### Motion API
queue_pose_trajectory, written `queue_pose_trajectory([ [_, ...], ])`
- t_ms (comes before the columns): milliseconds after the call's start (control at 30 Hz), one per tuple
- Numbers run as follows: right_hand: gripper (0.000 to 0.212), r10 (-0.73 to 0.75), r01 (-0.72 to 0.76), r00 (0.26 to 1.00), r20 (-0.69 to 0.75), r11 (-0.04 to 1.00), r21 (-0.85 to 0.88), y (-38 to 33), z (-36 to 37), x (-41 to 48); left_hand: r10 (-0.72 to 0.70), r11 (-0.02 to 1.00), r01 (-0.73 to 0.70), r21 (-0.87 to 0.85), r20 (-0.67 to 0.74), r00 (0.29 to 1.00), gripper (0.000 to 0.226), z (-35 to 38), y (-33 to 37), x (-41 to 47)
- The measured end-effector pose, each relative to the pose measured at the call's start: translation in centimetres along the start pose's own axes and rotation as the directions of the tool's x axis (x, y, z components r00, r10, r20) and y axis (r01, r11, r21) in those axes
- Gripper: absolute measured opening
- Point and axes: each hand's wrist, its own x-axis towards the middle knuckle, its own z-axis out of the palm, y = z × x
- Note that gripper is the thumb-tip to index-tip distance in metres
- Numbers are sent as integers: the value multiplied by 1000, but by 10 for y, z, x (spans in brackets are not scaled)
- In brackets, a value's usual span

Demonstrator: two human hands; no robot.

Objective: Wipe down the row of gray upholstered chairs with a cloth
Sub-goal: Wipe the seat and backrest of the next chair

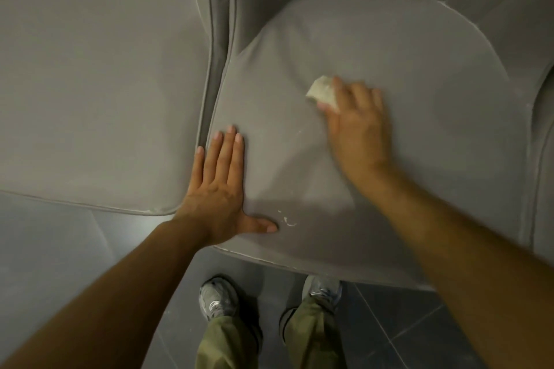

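On the gray seat cushion, my right hand pinches a wadded cloth at its middle, white flecks lying nearer my flat, open left hand at its front edge.

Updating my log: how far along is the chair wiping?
Done: unclear; the neighbouring gray upholstered seat looks mostly clean. In hand: right hand grips a pale crumpled cloth on the rounded gray seat cushion, left hand flat beside. Left: white flecks by its front edge.
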Motion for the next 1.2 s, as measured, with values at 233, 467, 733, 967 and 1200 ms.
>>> queue_pose_trajectory([
  [233,30,-97,97,995,-7,978,183,-51,-13,-49,-27,1000,27,2,23,999,135,2,-2,0],
  [467,38,348,-348,934,-83,937,8,63,-7,18,-60,996,66,-57,103,993,138,-5,3,6],
  [733,32,-17,21,1000,-18,981,190,-49,-1,-56,-44,996,51,-72,92,995,134,-3,2,6],
  [967,42,168,-172,985,39,955,240,5,-36,-45,86,993,-86,81,6,996,130,5,-14,-17],
  [1200,38,-70,34,993,91,937,349,-95,-34,-145,85,995,-82,55,-44,995,130,16,-19,-40],
])
